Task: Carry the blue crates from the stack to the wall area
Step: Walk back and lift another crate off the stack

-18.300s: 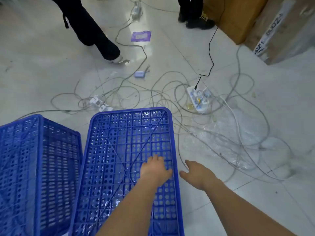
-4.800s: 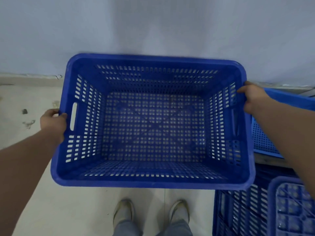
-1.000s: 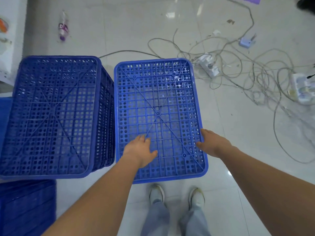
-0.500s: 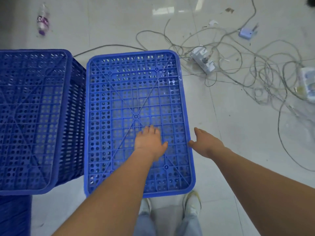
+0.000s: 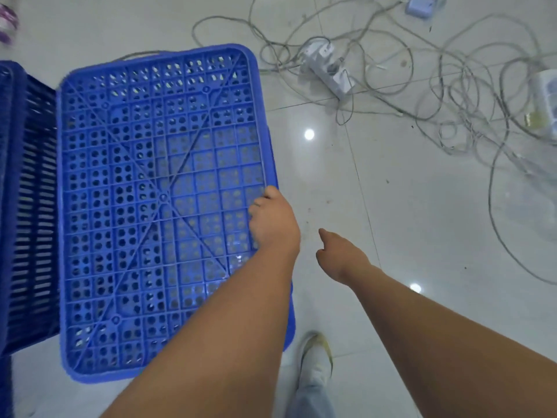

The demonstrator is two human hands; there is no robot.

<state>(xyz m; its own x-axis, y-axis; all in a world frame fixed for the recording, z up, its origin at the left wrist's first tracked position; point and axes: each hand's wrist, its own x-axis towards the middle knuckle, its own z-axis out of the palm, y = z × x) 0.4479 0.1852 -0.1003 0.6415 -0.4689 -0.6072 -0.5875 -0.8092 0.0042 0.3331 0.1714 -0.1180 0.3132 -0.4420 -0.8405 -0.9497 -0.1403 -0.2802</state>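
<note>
An upside-down blue crate (image 5: 156, 188) tops a stack, its perforated base facing up at left centre. My left hand (image 5: 272, 221) is at the middle of the crate's right edge, fingers curled on the base and thumb at the rim. My right hand (image 5: 337, 254) hangs over the floor just right of the crate, fingers loose, touching nothing. A second blue crate stack (image 5: 27, 206) stands against the first one's left side, partly cut off by the frame.
Tangled grey cables (image 5: 452, 110) and a white power strip (image 5: 328, 70) lie on the tiled floor at the upper right, with another strip (image 5: 547, 98) at the right edge. My shoe (image 5: 316, 354) is at the crate's near right corner.
My left hand slid from the middle of the crate's base to its right edge and curled there. My right hand drew away from the rim. The view shifted right.
</note>
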